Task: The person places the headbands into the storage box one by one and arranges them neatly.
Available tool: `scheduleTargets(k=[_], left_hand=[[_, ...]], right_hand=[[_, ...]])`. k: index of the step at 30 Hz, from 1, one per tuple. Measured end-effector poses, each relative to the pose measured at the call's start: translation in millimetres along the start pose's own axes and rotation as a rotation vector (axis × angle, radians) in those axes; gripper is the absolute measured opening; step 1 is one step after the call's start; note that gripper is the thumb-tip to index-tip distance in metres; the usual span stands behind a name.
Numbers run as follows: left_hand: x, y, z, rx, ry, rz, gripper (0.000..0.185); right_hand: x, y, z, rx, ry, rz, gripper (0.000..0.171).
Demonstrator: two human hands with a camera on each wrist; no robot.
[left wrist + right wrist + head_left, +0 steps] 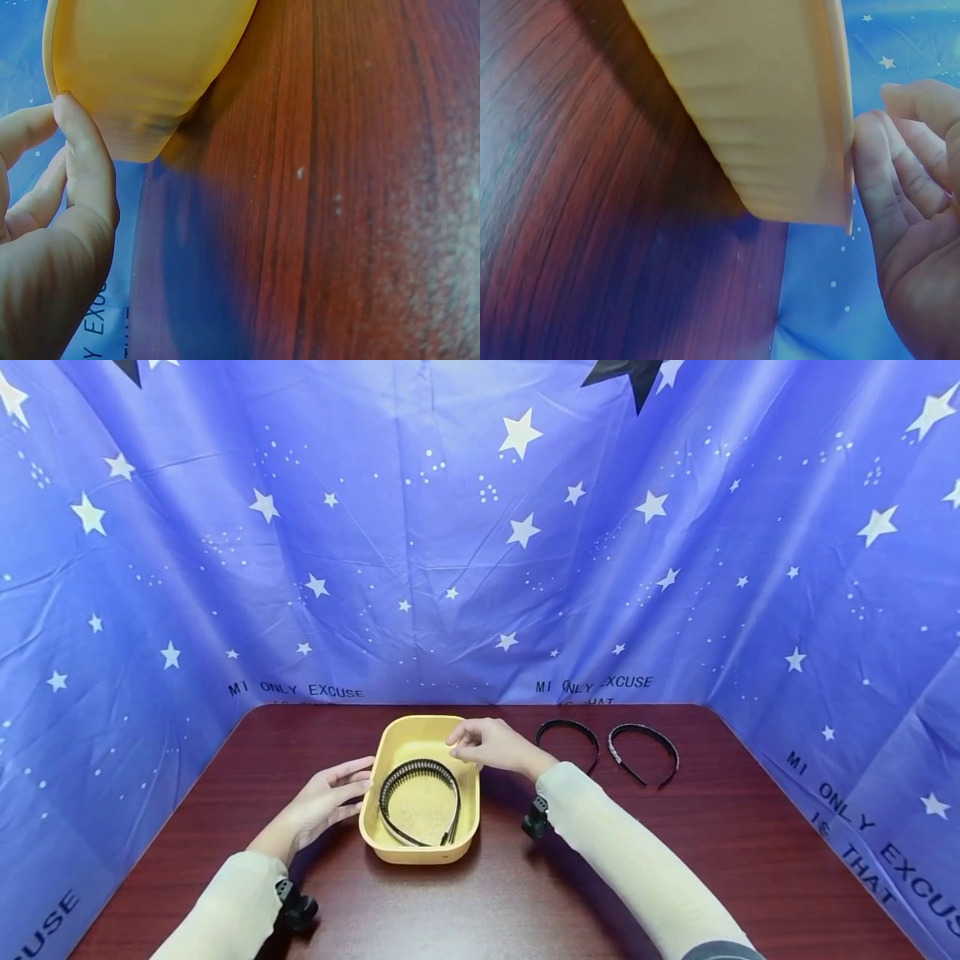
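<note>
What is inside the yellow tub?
One black toothed headband lies inside the yellow tub. The right hand hovers over the tub's far corner and covers a bit of it, so that spot cannot be seen.

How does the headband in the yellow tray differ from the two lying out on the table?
The headband in the tray lies inside the yellow tray, between both hands; the two loose headbands lie on the bare table, right of the right hand. Its teeth show clearly; the rightmost one looks sparkly instead. All three are dark, open arcs.
</note>
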State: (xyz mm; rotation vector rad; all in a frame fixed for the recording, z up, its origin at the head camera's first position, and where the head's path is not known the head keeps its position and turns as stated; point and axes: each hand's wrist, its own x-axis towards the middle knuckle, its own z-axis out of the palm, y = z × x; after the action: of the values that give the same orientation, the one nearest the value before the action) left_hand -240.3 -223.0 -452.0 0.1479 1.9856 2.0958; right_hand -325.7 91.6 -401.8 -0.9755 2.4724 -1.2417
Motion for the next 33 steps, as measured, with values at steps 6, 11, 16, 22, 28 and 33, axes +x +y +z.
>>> scheduleTargets(k=[6, 11, 16, 22, 28, 33], left_hand=[[0.3, 0.3, 0.1, -0.005, 0.004, -0.007, 0.061], [0.5, -0.8, -0.4, -0.010, 0.004, -0.005, 0.061], [0.6, -0.3, -0.4, -0.017, -0.003, 0.000, 0.061], [-0.5, -0.9, -0.7, -0.012, 0.005, -0.004, 0.060], [-1.0, -1.0, 0.4, -0.013, 0.007, -0.011, 0.061], [-0.4, -0.6, 0.9, -0.020, 0.008, -0.009, 0.061]], right_hand=[[-7, 8, -10, -0.035, 0.019, 0.005, 0.024], [-17, 15, -20, -0.043, 0.057, 0.027, 0.020], [-28, 22, -31, -0.045, 0.075, 0.050, 0.018], [-39, 33, -46, -0.073, 0.107, 0.091, 0.016], [-50, 48, -63, -0.084, 0.151, 0.140, 0.016], [-58, 60, -77, -0.117, 0.195, 0.181, 0.020]])
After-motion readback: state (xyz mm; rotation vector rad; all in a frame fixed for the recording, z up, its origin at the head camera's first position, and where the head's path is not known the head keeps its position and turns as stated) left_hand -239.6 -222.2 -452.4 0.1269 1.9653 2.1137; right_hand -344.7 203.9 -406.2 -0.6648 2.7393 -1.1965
